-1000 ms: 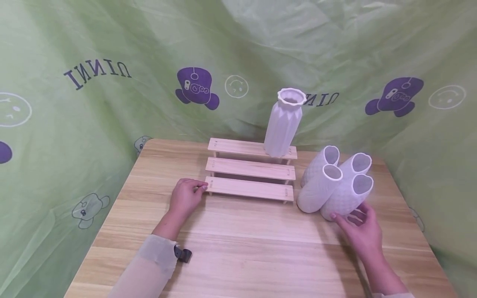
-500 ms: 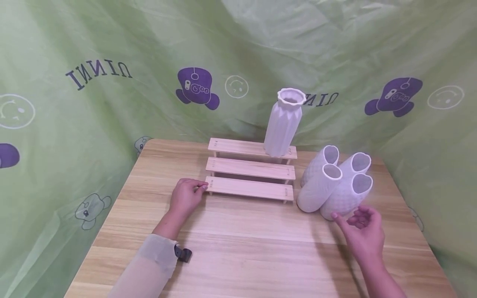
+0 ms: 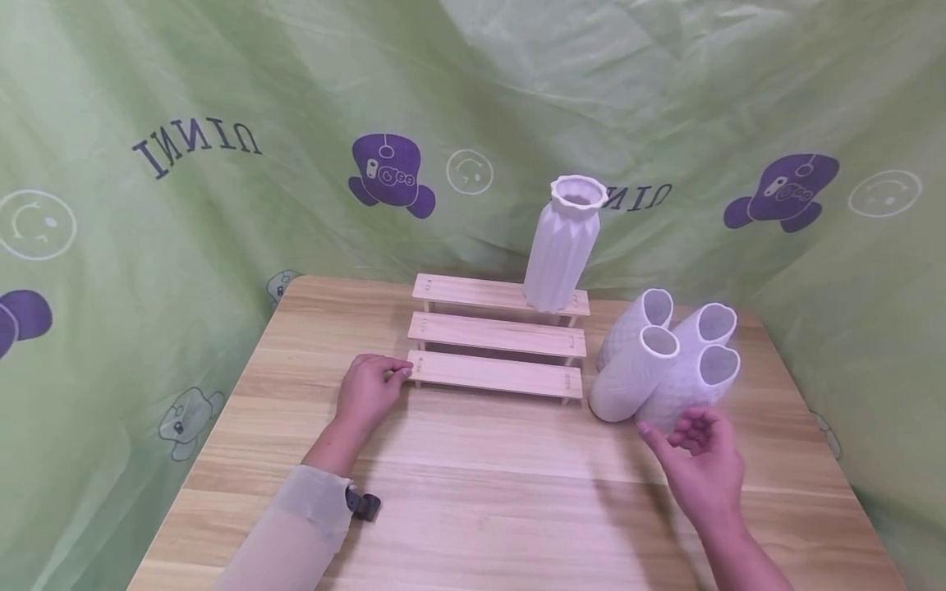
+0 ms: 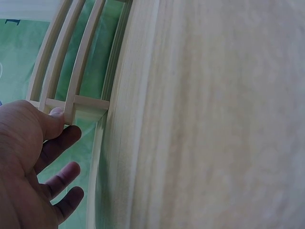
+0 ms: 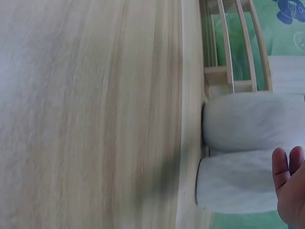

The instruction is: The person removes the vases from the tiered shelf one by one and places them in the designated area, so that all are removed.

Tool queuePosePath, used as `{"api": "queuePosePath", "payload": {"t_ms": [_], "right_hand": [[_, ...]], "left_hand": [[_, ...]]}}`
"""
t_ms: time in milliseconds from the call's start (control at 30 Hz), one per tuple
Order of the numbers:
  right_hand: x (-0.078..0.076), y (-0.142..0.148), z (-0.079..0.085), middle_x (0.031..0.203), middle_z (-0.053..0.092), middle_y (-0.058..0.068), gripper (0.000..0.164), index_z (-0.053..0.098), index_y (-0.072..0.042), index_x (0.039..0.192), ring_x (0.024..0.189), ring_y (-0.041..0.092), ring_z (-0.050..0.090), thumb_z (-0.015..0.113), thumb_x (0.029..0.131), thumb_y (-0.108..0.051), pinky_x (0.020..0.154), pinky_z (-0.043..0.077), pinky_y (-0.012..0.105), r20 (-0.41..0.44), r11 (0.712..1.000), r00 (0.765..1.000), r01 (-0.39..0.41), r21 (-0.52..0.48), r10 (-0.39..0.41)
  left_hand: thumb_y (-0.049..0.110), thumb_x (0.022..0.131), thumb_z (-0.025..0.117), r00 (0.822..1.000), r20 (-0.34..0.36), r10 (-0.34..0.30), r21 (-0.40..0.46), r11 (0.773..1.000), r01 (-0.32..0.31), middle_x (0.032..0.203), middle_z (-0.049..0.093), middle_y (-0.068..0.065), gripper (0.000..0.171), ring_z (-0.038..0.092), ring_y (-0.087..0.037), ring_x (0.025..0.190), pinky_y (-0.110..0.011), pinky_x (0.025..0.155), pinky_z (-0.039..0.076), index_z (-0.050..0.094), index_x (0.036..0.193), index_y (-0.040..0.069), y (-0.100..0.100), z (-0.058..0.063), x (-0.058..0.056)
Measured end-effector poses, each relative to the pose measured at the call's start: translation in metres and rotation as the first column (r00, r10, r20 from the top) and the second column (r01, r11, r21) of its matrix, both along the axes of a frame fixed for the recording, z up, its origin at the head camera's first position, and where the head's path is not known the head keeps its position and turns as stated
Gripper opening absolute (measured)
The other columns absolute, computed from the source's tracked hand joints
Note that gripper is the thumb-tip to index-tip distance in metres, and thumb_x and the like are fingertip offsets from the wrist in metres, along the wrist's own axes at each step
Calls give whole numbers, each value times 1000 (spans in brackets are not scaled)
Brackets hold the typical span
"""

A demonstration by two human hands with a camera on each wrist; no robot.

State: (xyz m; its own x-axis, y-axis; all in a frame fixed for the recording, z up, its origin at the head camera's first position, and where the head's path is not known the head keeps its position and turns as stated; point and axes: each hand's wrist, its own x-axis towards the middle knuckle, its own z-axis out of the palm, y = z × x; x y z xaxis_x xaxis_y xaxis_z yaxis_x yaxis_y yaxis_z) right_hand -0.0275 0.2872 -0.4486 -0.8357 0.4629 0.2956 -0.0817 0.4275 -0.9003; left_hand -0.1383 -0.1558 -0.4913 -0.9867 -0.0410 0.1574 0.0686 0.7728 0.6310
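A three-step wooden display rack stands at the back of the table. My left hand pinches the left end of its lowest step between thumb and index finger; in the left wrist view the other fingers hang loose. On the top step, at the right, a white fluted vase stands upright. To the right of the rack several white vases stand close together, among them a slim front vase and a dimpled vase. My right hand, fingers loosely bent, is just in front of the dimpled vase; whether it touches is unclear.
The wood-grain table reaches back to a green curtain with purple cartoon prints, which also hangs at both sides. A black band with a small device is on the left wrist.
My right hand has come away from the side of the dimpled vase and shifted left, in front of it. The left hand, the rack and the vases stay in place.
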Motion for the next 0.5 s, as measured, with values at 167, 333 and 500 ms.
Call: {"api": "queuePosePath", "payload": {"t_ms": [167, 333, 500], "right_hand": [[-1, -9, 2, 95, 60, 11, 56, 54, 9, 112, 81, 11, 62, 91, 69, 11, 73, 54, 9, -14, 999, 1000, -27, 30, 27], [-2, -17, 6, 95, 60, 11, 54, 53, 11, 111, 83, 13, 63, 89, 70, 13, 76, 55, 9, -37, 998, 998, -56, 41, 58], [-4, -25, 8, 96, 59, 4, 54, 53, 12, 110, 81, 8, 63, 88, 70, 16, 76, 55, 11, -67, 996, 994, -90, 29, 91]], "left_hand": [[21, 96, 76, 1000, -2, -3, 2, 1000, 3, 104, 79, -5, 12, 61, -30, 119, -49, 105, 48, 83, 102, 13, 0, 0, 0], [22, 96, 77, 1000, -5, -4, 4, 1000, 4, 104, 78, -5, 12, 60, -31, 119, -49, 105, 48, 82, 102, 14, 0, 0, 1], [21, 96, 77, 1000, -4, -1, 1, 1000, 1, 104, 78, -5, 12, 61, -30, 119, -49, 105, 48, 82, 102, 14, 0, -1, 0]]}}
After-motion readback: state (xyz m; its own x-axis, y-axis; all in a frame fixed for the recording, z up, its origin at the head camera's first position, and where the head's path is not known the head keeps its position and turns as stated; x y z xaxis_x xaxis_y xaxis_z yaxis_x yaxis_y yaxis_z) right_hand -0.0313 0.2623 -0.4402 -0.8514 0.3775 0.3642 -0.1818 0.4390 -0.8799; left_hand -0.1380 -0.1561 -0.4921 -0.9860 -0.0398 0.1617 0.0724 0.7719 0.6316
